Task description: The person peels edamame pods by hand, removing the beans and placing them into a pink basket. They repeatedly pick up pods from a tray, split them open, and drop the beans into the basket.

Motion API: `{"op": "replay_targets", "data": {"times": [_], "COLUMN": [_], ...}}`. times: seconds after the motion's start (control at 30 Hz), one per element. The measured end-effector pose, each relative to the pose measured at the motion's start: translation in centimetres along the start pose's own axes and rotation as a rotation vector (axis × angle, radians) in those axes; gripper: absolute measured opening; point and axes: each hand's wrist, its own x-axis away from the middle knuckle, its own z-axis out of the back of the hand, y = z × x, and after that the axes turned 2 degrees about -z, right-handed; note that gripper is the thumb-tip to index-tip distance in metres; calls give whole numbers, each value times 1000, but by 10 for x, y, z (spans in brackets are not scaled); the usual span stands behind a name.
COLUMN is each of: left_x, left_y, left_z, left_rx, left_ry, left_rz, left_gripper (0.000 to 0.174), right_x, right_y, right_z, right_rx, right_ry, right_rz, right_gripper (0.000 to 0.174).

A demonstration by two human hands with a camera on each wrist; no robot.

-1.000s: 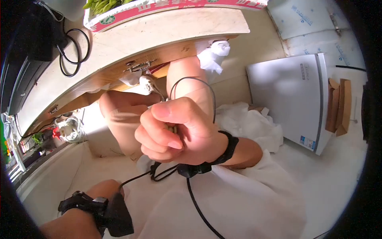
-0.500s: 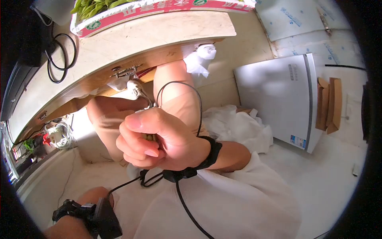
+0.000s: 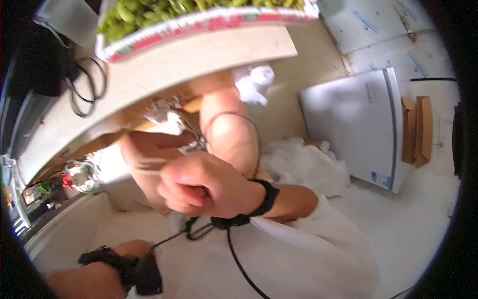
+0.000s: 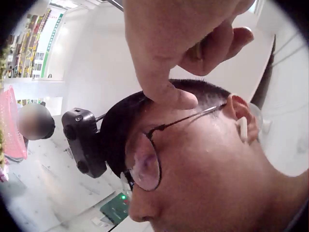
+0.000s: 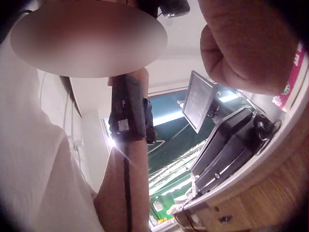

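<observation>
My right hand (image 3: 204,184) is curled in a fist above my lap, blurred, gripping small green pieces mostly hidden in the fingers; it fills the upper right of the right wrist view (image 5: 246,43). My left hand (image 3: 82,284) is raised beside my head at the lower left. One digit of that hand (image 4: 169,53) touches the temple by the glasses (image 4: 147,162) in the left wrist view. Its other fingers bend around a small greenish sliver (image 4: 198,50); whether they hold it is unclear. Long green pods (image 3: 164,12) fill a pink-and-white box (image 3: 199,22).
The box stands on a pale tabletop (image 3: 199,52) above open drawers. A small white fridge (image 3: 351,119) and a plastic bag (image 3: 308,167) are to the right. Black cables (image 3: 239,259) hang from the wrists. Another person (image 4: 36,121) is beside a pink basket (image 4: 13,123).
The head view first shifted right, then tipped upward, so more pods show. My right hand stays in a fist and is now blurred. The left arm remains raised.
</observation>
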Motion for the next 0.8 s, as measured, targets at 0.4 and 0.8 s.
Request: {"op": "replay_targets", "data": {"times": [0.4,0.8], "left_x": [83,91], "left_y": [-34,-50], "left_z": [70,69], "left_rx": [-532,-794], "left_ry": [1049,948], "left_rz": [-94,141], "left_gripper": [7,32], "right_x": [-8,-6], "right_y": [17,17], "right_z": [23,28], "right_rx": [1016,759], "right_ry": [172,302], "right_rz": [219,336], "right_gripper": [30,14]}}
